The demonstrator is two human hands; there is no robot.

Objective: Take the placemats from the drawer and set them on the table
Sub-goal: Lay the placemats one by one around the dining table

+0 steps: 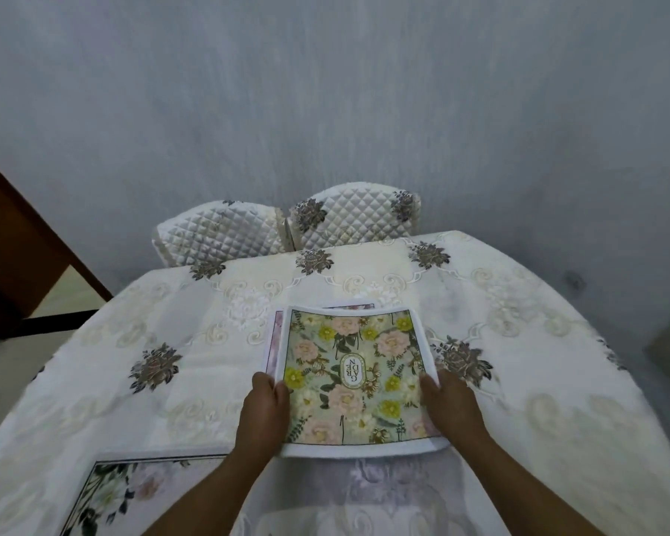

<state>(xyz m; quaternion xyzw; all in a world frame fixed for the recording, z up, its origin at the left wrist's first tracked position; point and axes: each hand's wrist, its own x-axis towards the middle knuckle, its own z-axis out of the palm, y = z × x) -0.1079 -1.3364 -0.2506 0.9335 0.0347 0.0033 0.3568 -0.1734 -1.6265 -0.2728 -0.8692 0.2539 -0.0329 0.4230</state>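
Note:
I hold a small stack of placemats (354,375) above the middle of the table (557,381). The top one is green with pink and yellow flowers and a white border. A pinkish mat (273,334) peeks out from under it on the left and far side. My left hand (265,410) grips the stack's left edge. My right hand (447,406) grips its right edge. Another floral placemat (132,493) lies flat on the table at the near left, partly cut off by the frame.
The table carries a white embroidered cloth with dark flower motifs. Two chairs (287,226) with quilted white covers stand at the far side against a pale wall. A dark wooden frame (24,241) is at the left.

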